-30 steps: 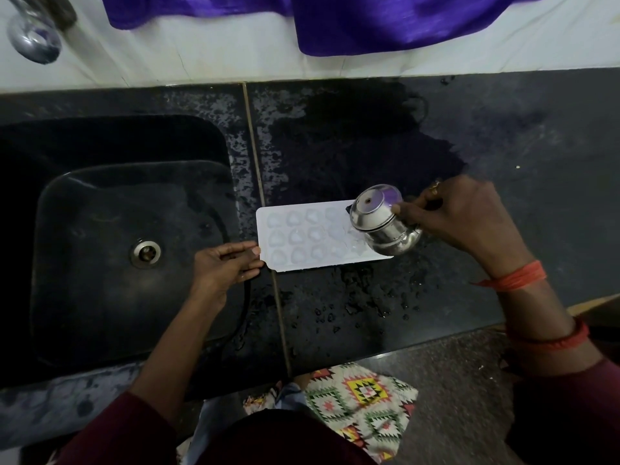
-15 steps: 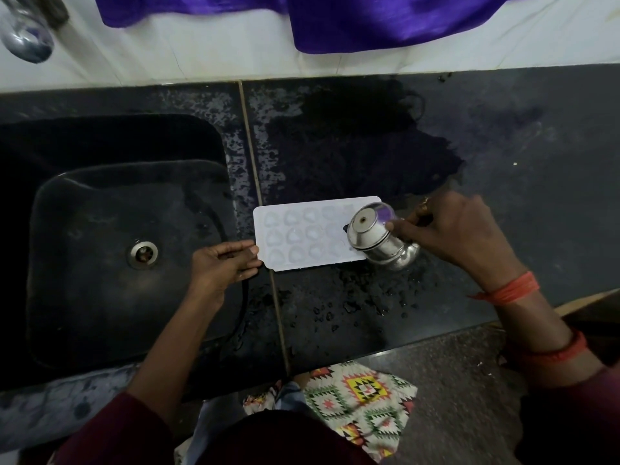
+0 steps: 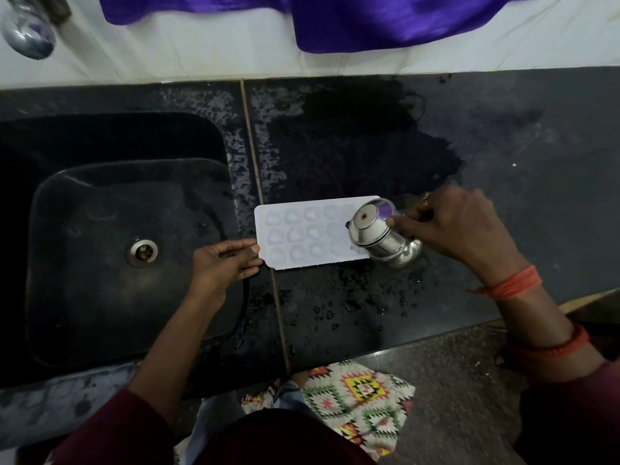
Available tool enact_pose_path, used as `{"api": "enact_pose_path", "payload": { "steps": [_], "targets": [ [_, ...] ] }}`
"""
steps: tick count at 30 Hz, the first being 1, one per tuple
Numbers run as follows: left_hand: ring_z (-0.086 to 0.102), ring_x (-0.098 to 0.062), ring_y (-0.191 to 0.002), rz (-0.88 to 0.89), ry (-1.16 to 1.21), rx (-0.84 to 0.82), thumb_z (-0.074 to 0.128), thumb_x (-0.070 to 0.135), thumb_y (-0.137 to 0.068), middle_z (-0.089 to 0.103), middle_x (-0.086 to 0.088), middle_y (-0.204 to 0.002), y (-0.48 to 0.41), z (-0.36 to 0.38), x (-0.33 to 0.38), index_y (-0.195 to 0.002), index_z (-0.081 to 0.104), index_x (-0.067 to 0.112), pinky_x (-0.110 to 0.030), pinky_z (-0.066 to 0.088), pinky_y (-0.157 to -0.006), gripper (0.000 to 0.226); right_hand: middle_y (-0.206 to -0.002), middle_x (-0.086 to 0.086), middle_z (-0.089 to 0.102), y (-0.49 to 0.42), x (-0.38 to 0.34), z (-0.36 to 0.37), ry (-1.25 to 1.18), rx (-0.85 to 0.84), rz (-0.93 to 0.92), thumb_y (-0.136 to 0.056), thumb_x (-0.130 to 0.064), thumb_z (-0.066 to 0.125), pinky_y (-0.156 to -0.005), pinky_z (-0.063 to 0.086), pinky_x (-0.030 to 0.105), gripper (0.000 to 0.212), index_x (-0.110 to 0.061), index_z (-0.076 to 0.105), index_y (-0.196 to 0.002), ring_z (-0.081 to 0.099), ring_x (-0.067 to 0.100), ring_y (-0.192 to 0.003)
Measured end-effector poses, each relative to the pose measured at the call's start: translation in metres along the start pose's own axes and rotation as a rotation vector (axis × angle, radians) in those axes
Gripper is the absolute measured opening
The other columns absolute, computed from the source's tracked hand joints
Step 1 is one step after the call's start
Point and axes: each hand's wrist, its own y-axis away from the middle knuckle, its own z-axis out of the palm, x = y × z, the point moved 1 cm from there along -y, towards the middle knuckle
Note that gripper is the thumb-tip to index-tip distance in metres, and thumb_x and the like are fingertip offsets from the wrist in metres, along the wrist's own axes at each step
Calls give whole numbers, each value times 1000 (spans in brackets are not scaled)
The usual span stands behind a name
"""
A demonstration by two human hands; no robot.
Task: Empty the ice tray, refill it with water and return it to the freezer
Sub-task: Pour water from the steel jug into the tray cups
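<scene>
1. Two hands are at work on the dark stone counter, and we see both from above.
2. Our left hand pinches the left short edge of the ice tray, fingers curled round the rim with the thumb on top.
3. The ice tray, white with three rows of rounded cells, lies flat on the counter just right of the sink, its left end crossing the seam in the stone.
4. Our right hand grips a small steel pot, fingers wrapped round its body.
5. The steel pot is tilted over the tray's right end, covering the last cells; we cannot tell whether water is leaving it, nor whether the cells hold water.
6. A ring shows on the right hand, and red thread bands circle that wrist.
7. A wet patch darkens the counter behind the tray, and droplets lie in front of it.
8. The sink has a metal drain at its middle, and a tap hangs at the upper left.
9. A purple cloth drapes down the white wall, and a patterned cloth shows below the counter edge.
</scene>
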Motion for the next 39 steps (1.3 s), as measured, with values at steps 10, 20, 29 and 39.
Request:
{"api": "enact_pose_path", "payload": {
  "steps": [10, 20, 29, 39],
  "targets": [
    [76, -13, -67, 4, -6, 2, 78, 5, -87, 78, -5, -75, 1, 1, 0, -92, 76, 9, -22, 61, -61, 7, -63, 0, 63, 2, 2, -1, 2, -29, 6, -82, -60, 71, -51, 30, 22, 34, -26, 76, -78, 43, 3, -51],
    [76, -13, -66, 7, -11, 7, 78, 5, -87, 78, -5, -73, 2, 1, 2, -91, 76, 9, -22, 61, -61, 6, -73, 7, 72, 13, 9, 7, 8, -34, 6, -78, -62, 72, -65, 47, 31, 39, -23, 76, -76, 67, 27, -70],
    [77, -14, -69, 3, -8, -2, 78, 4, -86, 79, -6, -76, 2, 1, 2, -93, 76, 8, -23, 61, -61, 9, -68, 6, 65, 15, 2, 9, 62, -54, -6, -76, -65, 72, -66, 38, 29, 41, -25, 72, -71, 64, 31, -72],
    [77, -13, -70, 7, -13, -27, 79, 1, -84, 79, -4, -75, 6, -1, 4, -93, 76, 9, -21, 60, -61, 12, -56, -5, 45, 19, -3, 8, 51, -78, -27, -76, -62, 74, -65, 37, 31, 41, -22, 69, -69, 53, 28, -65]
  ]
}}
